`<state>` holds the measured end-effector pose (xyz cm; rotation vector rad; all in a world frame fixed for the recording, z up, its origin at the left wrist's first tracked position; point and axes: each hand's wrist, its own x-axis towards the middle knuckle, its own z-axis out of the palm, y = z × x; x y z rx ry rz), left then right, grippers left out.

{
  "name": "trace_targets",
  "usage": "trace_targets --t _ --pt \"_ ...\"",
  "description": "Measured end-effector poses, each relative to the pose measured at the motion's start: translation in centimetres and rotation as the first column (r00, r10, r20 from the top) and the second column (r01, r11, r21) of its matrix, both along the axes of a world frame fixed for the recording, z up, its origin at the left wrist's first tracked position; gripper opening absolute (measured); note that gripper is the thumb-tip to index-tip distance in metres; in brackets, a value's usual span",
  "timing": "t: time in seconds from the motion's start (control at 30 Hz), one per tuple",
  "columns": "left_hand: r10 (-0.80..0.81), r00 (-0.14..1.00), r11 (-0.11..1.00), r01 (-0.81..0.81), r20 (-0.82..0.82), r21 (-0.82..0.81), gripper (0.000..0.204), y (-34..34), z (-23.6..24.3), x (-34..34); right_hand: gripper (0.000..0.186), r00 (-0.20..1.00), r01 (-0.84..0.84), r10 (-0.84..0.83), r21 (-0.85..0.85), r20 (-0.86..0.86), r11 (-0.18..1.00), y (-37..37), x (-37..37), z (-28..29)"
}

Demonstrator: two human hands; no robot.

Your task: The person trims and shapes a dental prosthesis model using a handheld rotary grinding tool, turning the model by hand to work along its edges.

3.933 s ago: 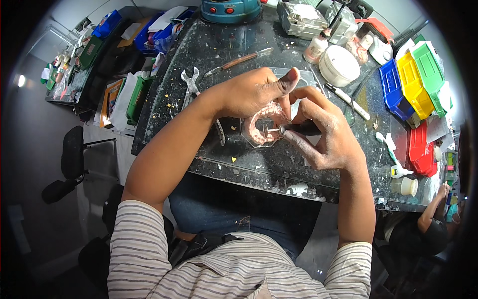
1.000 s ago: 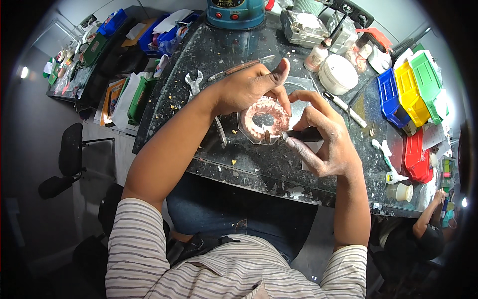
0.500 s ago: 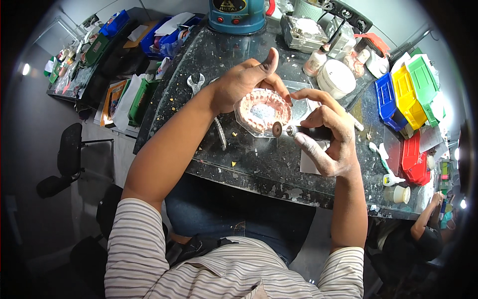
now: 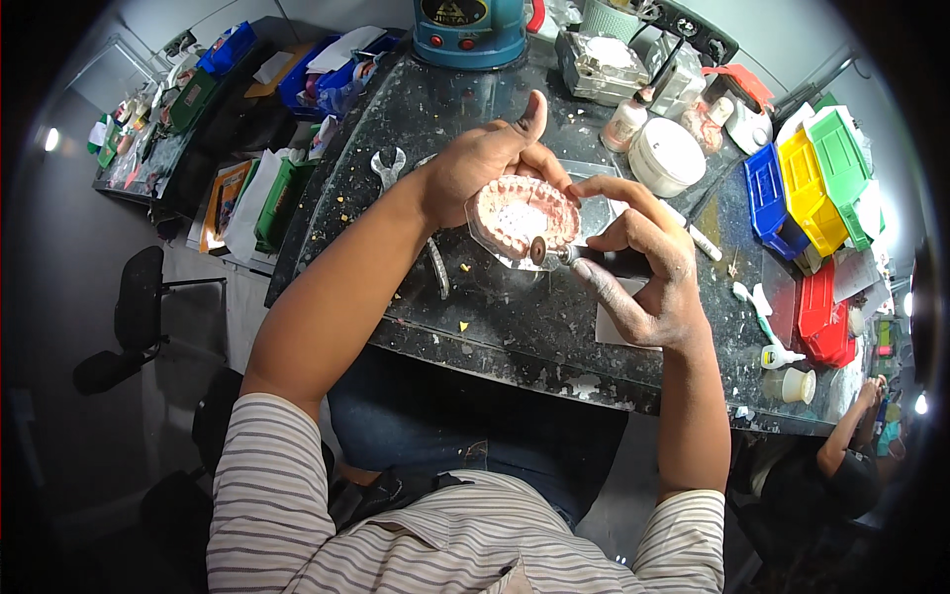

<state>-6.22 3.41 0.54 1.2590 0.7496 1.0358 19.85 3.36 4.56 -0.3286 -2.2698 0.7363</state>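
A pinkish dental cast (image 4: pixel 524 210) with an arch of teeth is held up by my left hand (image 4: pixel 490 166), whose fingers wrap its far side while the thumb points up. In my right hand (image 4: pixel 648 259) is a dark-bodied rotary handpiece (image 4: pixel 621 263), gripped between thumb and fingers. A small brown disc (image 4: pixel 538 249) on its tip is at the cast's near right edge; I cannot tell whether it touches. My right index finger reaches to the cast's right side. Beneath the cast lies a clear plastic tray (image 4: pixel 601 210).
A wrench (image 4: pixel 389 170) and a curved metal tool (image 4: pixel 437 267) lie left of the cast. Behind stand a teal machine (image 4: pixel 468 35), a white tub (image 4: pixel 667 158) and a bottle (image 4: pixel 626 124). Coloured bins (image 4: pixel 811 183) line the right. Another person's arm (image 4: pixel 849 431) shows at far right.
My right hand has shifted slightly left, bringing the disc over to the cast's near edge. The cast has tilted a little in my left hand.
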Motion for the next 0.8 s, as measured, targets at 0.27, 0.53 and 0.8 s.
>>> trace_targets --t 0.27,0.53,0.8 --pt "-0.017 1.000 1.000 0.017 -0.005 -0.020 0.095 0.01 0.08 0.01 0.024 0.999 0.023 -0.023 0.006 0.021 1.000 -0.15 0.09 0.10" --pt "-0.072 0.997 0.997 0.072 0.006 0.010 0.095 0.07 0.29 -0.34 0.025 0.999 0.036 -0.035 -0.025 0.038 0.999 -0.29 0.06 0.12" --pt "-0.020 0.992 0.996 0.030 -0.122 0.080 0.099 -0.26 0.82 -0.08 0.023 0.996 0.059 -0.066 -0.108 -0.059 0.992 0.23 0.68 0.07"
